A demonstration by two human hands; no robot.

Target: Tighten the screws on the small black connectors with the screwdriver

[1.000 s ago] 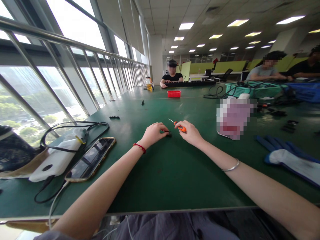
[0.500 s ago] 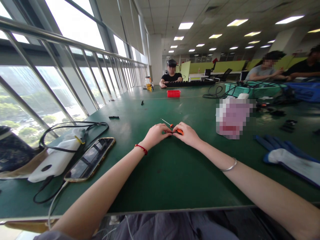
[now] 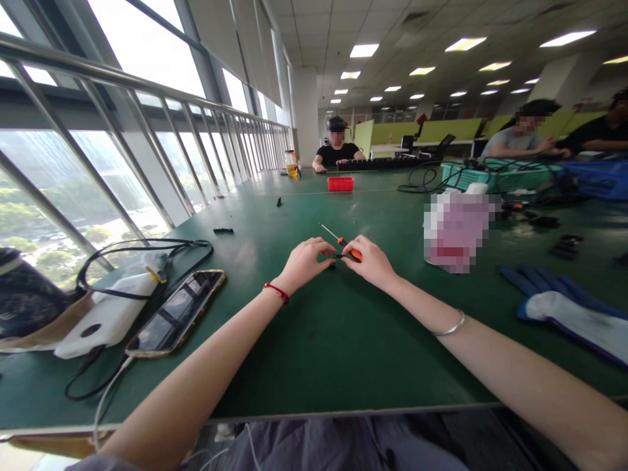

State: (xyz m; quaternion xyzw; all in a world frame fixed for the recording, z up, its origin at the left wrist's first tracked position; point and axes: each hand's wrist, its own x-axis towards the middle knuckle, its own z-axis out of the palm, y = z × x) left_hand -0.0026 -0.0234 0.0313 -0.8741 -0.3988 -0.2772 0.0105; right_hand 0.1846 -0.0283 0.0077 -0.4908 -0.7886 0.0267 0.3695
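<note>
Head cam: R hand [image 3: 367, 260] closed round orange screwdriver [image 3: 351, 251], tip up-left; its fingertips also at small black part [image 3: 338, 256] btwn hands, over green table [image 3: 314, 366]. L hand [image 3: 307, 265] part-curled, fingertips at part's other end; grip unclear.

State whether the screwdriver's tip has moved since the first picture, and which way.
Yes, leftward: the screwdriver's tip was in line with the red tray's left end; now it points beyond that end.
</note>
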